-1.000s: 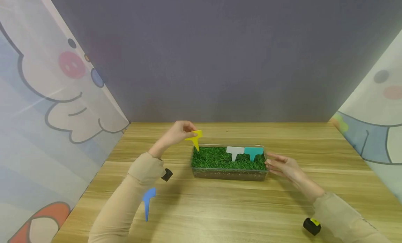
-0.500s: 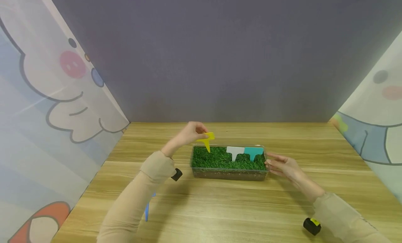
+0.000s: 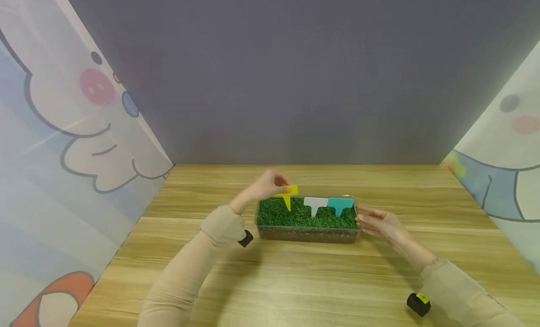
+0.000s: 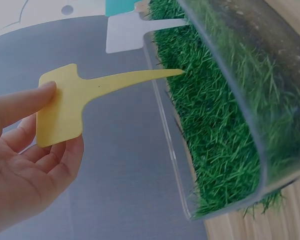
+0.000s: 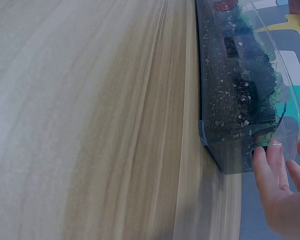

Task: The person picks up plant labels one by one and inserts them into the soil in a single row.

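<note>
My left hand [image 3: 268, 184] pinches a yellow T-shaped plant label [image 4: 60, 117] by its broad head, thumb on one face and fingers behind. The label's pointed stem reaches down to the green grass [image 4: 210, 115], its tip right at the blades in the left wrist view. The grass fills a clear planter box [image 3: 308, 235] with dark soil. To the right, a white label [image 3: 316, 202] and a teal label [image 3: 341, 203] stand upright side by side in the grass. My right hand [image 3: 386, 227] rests extended fingers against the box's right end wall [image 5: 235, 162].
The box stands on a wood-grain table [image 3: 303, 280] before a grey back wall [image 3: 270, 83]. Only a sliver of a blue label [image 3: 197, 294] shows beside my left sleeve. Wrist cameras hang under both sleeves, the left camera [image 3: 245, 238] close to the box's left end.
My left hand has carried the yellow label rightward along the box and lowered it toward the grass. The left sleeve now covers most of the blue label. The right hand stays put.
</note>
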`<state>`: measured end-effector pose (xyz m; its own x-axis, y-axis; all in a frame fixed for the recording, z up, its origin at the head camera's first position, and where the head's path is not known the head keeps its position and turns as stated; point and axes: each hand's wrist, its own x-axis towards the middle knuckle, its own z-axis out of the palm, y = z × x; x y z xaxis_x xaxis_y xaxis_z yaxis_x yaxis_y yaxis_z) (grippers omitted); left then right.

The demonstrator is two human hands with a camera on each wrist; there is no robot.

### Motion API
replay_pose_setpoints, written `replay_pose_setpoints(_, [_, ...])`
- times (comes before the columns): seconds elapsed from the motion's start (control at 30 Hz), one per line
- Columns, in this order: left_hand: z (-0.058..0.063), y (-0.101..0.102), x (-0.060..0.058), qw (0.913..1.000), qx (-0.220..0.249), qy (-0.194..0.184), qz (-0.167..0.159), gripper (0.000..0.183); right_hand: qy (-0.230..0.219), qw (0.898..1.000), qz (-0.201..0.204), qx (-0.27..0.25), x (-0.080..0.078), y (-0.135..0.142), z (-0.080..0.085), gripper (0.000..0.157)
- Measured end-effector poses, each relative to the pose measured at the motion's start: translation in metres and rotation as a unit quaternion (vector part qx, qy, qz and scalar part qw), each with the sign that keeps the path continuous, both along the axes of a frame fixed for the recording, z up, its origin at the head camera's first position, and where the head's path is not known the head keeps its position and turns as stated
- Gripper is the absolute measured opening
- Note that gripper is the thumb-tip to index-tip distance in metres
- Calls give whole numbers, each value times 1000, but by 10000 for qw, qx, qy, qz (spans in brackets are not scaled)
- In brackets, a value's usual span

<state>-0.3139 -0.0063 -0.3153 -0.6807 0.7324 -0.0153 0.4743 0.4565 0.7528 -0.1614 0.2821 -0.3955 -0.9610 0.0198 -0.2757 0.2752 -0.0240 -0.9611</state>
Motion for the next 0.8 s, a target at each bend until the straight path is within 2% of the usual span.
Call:
replay_pose_setpoints(0.17, [-4,3,2,9998,-57,141,-98,10,30,10000,25,-11,0,0,0,62])
replay_pose_setpoints(0.8, [-20,11,5,9992,-342,162,-113,9,-62,9997,-106,-220,-1,1,-3,63])
